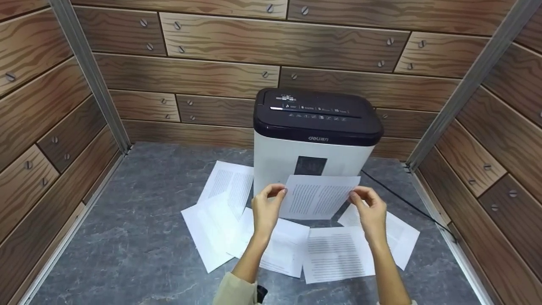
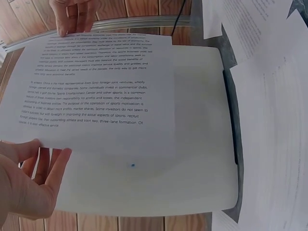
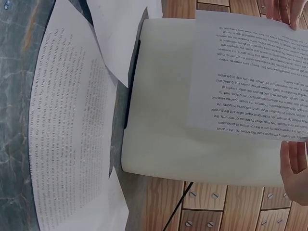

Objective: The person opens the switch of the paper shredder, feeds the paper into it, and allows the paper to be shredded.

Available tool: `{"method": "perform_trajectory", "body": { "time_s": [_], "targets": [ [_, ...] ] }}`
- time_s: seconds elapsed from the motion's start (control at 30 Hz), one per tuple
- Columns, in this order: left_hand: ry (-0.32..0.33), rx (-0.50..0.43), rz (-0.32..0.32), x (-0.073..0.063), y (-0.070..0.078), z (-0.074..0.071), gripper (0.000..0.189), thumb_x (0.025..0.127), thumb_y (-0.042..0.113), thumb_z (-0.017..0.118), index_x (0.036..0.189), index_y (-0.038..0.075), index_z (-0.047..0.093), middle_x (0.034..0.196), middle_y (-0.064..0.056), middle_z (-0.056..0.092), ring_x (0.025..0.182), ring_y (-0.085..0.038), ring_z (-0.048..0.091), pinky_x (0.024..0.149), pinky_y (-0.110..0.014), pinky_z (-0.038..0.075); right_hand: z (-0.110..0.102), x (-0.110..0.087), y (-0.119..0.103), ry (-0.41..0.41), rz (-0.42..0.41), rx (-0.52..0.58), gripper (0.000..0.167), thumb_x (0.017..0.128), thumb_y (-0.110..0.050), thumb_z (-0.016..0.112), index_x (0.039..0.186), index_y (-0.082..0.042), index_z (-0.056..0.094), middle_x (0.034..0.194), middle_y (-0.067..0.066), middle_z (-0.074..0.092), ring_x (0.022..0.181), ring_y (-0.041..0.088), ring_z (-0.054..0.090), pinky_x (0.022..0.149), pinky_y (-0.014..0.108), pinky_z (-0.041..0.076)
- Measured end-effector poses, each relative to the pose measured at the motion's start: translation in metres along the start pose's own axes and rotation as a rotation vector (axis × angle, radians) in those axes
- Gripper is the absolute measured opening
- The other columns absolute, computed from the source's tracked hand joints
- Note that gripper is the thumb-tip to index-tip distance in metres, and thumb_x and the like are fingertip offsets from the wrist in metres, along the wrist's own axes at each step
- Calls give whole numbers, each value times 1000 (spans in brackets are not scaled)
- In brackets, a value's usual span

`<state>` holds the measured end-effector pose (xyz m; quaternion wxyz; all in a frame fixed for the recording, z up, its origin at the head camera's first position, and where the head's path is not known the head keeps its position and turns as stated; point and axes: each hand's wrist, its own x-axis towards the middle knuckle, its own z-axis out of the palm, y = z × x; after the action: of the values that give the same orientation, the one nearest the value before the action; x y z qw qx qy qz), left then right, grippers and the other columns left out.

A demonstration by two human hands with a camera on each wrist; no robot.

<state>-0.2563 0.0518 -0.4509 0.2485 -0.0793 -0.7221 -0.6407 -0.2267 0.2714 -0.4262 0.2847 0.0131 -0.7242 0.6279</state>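
The left hand and right hand each pinched one side edge of a white rectangular printed paper sheet between thumb and fingers. The sheet was positioned in front of the white, black-topped paper shredder. Loose white printed pages lay on the grey marbled desk.

Paper sheet, glossy plastic lid; metal post

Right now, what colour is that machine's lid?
Very dark, nearly black; the lid shows best in the head view.
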Motion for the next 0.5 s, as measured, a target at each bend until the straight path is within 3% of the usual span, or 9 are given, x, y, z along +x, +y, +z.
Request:
{"method": "perform_trajectory", "body": {
  "time_s": [0.17, 0.5],
  "targets": [
    [10, -14, 15, 3, 7, -3, 5, 82, 7, 68, 87, 5, 69, 83, -1, 67, 80, -17, 62, 70, -32, 51, 1, 3, -7, -14, 25, 1, 11, 82, 11, 61, 92, 16, 59, 82, 21, 61, 75, 26, 63, 70, 30, 53],
    [24, -54, 31, 9, 15, -7, 7, 83, 8, 68, 88, 4, 69, 83, -1, 67, 82, -17, 61, 72, -36, 50, 2, 5, -1, -40, 16, 19, 11, 83, 11, 60, 93, 17, 59, 83, 19, 61, 76, 21, 63, 70, 28, 53]
  ]
}}
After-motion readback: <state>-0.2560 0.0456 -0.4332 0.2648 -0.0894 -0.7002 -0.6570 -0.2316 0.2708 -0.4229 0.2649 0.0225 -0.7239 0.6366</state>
